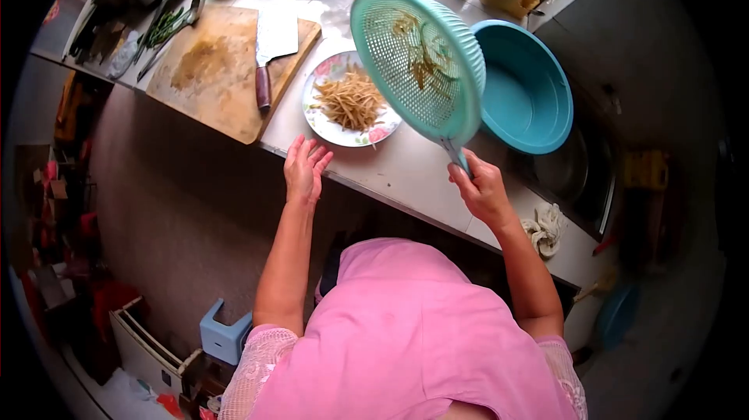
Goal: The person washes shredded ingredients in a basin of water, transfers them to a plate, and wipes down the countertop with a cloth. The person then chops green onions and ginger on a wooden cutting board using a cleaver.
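- Right of centre, my right fingers (pixel 473 166) clamp the strainer (pixel 388 80) by its handle (pixel 452 153), the best hold; likely light, stiff, wet-slick.
- Left of centre, my left fingers (pixel 294 151) spread apart.

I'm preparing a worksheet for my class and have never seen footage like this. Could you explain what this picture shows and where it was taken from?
There is no machine here: a person in a pink top works with two bare hands, and one camera worn on the head looks forward and down. The right hand grips the handle of a green strainer, tilted, with some bits inside it. The left hand is open and holds nothing. On the counter are a flowered plate heaped with thin brownish strips and a wooden board with a cleaver. A blue-green basin is to the right.
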Motion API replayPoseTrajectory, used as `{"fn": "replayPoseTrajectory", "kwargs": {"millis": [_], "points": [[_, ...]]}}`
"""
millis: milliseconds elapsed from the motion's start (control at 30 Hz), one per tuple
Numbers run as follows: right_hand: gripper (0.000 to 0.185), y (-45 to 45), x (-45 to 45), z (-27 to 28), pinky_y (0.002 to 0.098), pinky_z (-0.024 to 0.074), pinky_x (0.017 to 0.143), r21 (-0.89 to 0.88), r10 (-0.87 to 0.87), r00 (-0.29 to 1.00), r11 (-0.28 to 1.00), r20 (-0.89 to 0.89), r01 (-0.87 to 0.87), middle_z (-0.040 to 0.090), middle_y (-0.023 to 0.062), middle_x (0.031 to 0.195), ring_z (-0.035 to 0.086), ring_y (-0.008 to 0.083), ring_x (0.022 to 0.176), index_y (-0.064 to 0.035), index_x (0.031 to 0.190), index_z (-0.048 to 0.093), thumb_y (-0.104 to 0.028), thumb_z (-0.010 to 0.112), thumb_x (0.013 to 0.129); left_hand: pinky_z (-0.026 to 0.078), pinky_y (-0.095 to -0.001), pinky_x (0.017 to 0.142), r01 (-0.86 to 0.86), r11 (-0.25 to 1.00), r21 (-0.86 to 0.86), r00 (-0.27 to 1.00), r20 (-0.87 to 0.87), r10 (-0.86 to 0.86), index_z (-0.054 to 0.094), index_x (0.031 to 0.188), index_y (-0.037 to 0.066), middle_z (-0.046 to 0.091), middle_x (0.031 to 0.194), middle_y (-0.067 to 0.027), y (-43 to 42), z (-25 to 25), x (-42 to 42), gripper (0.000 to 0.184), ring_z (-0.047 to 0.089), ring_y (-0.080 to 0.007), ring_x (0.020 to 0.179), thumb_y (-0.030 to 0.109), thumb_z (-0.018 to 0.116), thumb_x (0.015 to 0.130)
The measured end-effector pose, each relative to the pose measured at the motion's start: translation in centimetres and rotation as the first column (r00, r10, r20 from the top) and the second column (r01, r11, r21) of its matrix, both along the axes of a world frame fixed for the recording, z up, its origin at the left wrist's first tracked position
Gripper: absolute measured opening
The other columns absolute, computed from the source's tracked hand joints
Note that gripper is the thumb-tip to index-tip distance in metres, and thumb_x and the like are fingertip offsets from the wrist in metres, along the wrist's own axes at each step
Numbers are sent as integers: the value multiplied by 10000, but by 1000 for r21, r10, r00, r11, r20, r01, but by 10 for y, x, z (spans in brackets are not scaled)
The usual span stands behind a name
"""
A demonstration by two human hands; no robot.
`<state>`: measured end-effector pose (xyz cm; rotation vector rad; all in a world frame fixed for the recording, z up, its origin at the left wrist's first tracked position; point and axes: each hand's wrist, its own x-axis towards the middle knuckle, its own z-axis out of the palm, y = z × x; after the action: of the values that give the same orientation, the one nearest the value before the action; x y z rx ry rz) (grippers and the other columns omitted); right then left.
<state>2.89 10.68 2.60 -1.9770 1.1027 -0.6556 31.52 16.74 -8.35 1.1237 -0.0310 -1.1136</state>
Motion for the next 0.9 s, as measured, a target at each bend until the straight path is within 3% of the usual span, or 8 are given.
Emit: {"fn": "replayPoseTrajectory", "kwargs": {"millis": [100,133,200,467,633,767,833,900], "points": [[393,-6,25,-8,347,458,545,-305,0,966,949,-260,-82,552,89,738,568,222,618,-93,1182,495,-202,586,816,477,-403,807,-9,1000,9,1000,3,9,298,1274,-1,450,1129,-153,2,0,10,473,514,-264,956,182,494,885],[393,-7,28,-12,347,458,545,-302,9,964,949,-267,-92,552,89,738,568,222,618,-93,1182,495,-202,586,816,477,-403,807,-18,1000,12,1000,-4,18,298,1274,-1,450,1129,-153,2,-1,13,473,514,-264,956,182,494,885],[478,-11,37,-17,374,476,559,-332,-50,799,924,-600,-192,540,76,785,576,258,664,-148,1231,448,-233,609,789,480,-347,771,13,1000,8,1000,10,-13,340,1242,4,523,1043,-109,-1,-2,17,431,541,-214,910,201,489,889],[534,-16,45,-43,324,482,528,-469,-188,723,858,-665,-208,486,49,763,562,197,647,-174,1246,440,-258,634,756,467,-329,772,-21,999,-30,992,-125,17,377,1222,11,525,1070,-113,-5,-1,23,397,536,-211,932,261,425,917],[556,-15,47,-44,299,473,512,-579,-239,799,799,-552,-162,471,33,746,541,162,620,-195,1250,450,-250,651,735,468,-377,804,23,997,-73,987,-155,-35,359,1236,-20,502,1095,-153,-5,-20,28,442,523,-263,970,293,393,926],[561,-18,49,-41,323,473,528,-479,-193,740,856,-644,-194,476,37,738,545,185,634,-194,1256,447,-229,656,737,467,-380,815,21,996,-89,988,-150,-34,351,1240,-29,498,1093,-166,-7,-23,27,453,524,-269,975,297,384,927],[566,-15,50,-24,350,466,546,-330,-127,883,943,-452,-33,523,45,783,548,226,657,-187,1254,453,-193,670,731,431,-383,870,53,997,-57,986,-158,-62,333,1266,-9,474,1147,-166,-6,-19,28,449,481,-261,1055,297,341,938],[509,-21,44,-17,326,443,531,-163,-62,998,985,-8,60,572,17,802,533,167,608,-96,1237,465,-121,658,766,420,-395,886,29,999,-29,985,-170,-34,330,1267,-13,464,1167,-180,-9,-16,28,449,464,-279,1084,289,354,936]]}}
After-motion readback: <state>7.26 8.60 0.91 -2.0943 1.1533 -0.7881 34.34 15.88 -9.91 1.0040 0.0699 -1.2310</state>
